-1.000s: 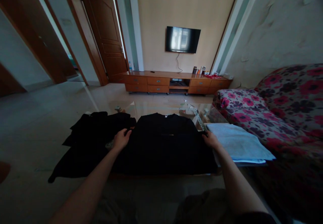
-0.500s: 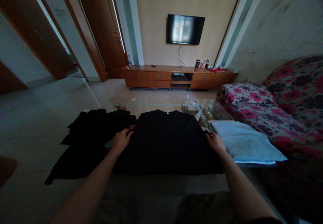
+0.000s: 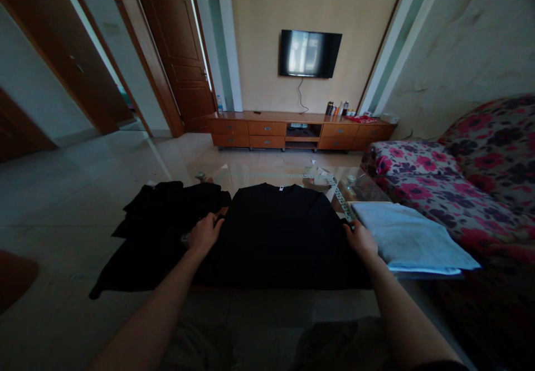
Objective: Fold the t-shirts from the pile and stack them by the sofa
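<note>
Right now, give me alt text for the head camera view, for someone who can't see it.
A person's left hand and right hand rest on the side edges of a black T-shirt spread flat on a glass table. Dark clothes lie to its left, a folded pale blue cloth to its right.

The room is dim. A beige wall (image 3: pixel 259 25) carries a dark TV (image 3: pixel 310 53) straight above a long wooden cabinet (image 3: pixel 267 134) with drawers, and the screen reflects a bright window. Bottles (image 3: pixel 336 108) stand on the cabinet's right end. Left of the cabinet is a brown door (image 3: pixel 179 53), and farther left a doorway (image 3: pixel 125 101) lets in daylight. Glossy pale floor (image 3: pixel 83 193) spreads in front of the cabinet, where a glass bench (image 3: pixel 259 171) stands. Right of the cabinet, a floral sofa (image 3: pixel 460 181) sits against a rough pale wall (image 3: pixel 460 42).
</note>
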Demonstrator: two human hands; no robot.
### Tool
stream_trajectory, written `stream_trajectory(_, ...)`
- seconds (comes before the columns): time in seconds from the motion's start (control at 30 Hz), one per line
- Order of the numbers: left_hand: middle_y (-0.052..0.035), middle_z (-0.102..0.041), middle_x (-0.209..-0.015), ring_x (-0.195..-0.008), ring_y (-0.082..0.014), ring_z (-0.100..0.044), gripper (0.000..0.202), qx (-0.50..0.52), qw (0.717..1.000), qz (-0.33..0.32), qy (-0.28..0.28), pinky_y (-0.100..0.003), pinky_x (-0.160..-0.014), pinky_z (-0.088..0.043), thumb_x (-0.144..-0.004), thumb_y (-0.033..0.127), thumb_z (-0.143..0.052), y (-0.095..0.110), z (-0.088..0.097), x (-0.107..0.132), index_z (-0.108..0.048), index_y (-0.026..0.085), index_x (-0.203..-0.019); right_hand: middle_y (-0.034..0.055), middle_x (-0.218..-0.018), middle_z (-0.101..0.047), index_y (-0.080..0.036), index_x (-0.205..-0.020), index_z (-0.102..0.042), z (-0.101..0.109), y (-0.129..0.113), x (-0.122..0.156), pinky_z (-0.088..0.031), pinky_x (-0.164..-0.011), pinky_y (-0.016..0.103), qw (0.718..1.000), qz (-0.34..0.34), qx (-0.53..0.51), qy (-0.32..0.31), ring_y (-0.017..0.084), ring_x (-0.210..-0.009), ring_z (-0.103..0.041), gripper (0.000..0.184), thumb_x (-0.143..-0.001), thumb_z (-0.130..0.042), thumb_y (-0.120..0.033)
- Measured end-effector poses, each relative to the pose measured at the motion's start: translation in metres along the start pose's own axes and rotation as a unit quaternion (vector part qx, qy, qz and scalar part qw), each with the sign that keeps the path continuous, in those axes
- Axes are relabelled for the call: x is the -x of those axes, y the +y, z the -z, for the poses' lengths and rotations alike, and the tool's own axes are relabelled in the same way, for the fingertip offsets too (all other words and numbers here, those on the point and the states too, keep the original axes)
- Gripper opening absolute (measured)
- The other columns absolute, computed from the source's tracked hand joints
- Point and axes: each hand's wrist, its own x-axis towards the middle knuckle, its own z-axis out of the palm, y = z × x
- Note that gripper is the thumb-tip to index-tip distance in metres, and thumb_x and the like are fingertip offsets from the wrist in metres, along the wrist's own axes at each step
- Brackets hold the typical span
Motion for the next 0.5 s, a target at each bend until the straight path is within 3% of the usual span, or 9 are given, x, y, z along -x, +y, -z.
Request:
stream_trajectory(0.13, -0.0177, -0.061, -0.127, -0.117, -0.0332, -0.058, 0.046, -0.019, 0.992, -0.101, 0.07, -0.044, -0.096, -0.046, -0.099, 0.05, -0.04, 0.015, 0.002, 0.017, -0.058, 0.019, -0.128, 0.0245, -0.135, -0.055, -0.012, -0.141, -0.05, 0.001, -0.025, 0.028, -0.045, -0.097, 0.046, 0.991, 0.037, 0.07, 0.11, 0.036, -0.124, -0.055, 0.054, -0.099, -0.045, -0.047)
stream_trajectory(0.23, -0.0139, -0.057, -0.137, -0.127, -0.0311, -0.054, 0.051, 0.027, 0.975, -0.221, 0.0, -0.043, -0.106, -0.04, -0.098, 0.055, -0.043, 0.027, -0.006, 0.034, -0.056, 0.024, -0.136, 0.0201, -0.146, -0.049, -0.02, -0.144, -0.051, -0.013, -0.045, 0.051, -0.041, -0.105, 0.049, 0.985, 0.145, 0.077, 0.045, 0.036, -0.131, -0.049, 0.058, -0.098, -0.044, -0.054)
stream_trajectory(0.3, -0.0104, -0.049, -0.151, -0.139, -0.0311, -0.045, 0.06, 0.041, 0.958, -0.279, -0.051, -0.044, -0.114, -0.033, -0.096, 0.063, -0.042, 0.031, -0.016, 0.044, -0.05, 0.031, -0.146, 0.0172, -0.155, -0.041, -0.022, -0.149, -0.049, -0.028, -0.053, 0.063, -0.033, -0.112, 0.053, 0.981, 0.172, 0.084, -0.009, 0.037, -0.14, -0.04, 0.064, -0.098, -0.041, -0.06)
stream_trajectory(0.4, -0.0076, -0.034, -0.163, -0.151, -0.0312, -0.027, 0.067, 0.029, 0.953, -0.294, -0.073, -0.049, -0.121, -0.021, -0.096, 0.069, -0.036, 0.03, -0.03, 0.049, -0.04, 0.036, -0.154, 0.0158, -0.165, -0.025, -0.021, -0.159, -0.034, -0.049, -0.056, 0.068, -0.018, -0.118, 0.06, 0.983, 0.152, 0.1, -0.026, 0.039, -0.151, -0.02, 0.075, -0.098, -0.033, -0.065)
stream_trajectory(0.5, -0.0059, -0.031, -0.165, -0.154, -0.0288, -0.022, 0.064, 0.023, 0.954, -0.294, -0.056, -0.049, -0.123, -0.018, -0.1, 0.065, -0.031, 0.031, -0.036, 0.041, -0.037, 0.035, -0.156, 0.0117, -0.169, -0.017, -0.024, -0.162, -0.026, -0.057, -0.057, 0.059, -0.01, -0.121, 0.06, 0.983, 0.157, 0.098, -0.013, 0.035, -0.155, -0.01, 0.076, -0.099, -0.028, -0.066)
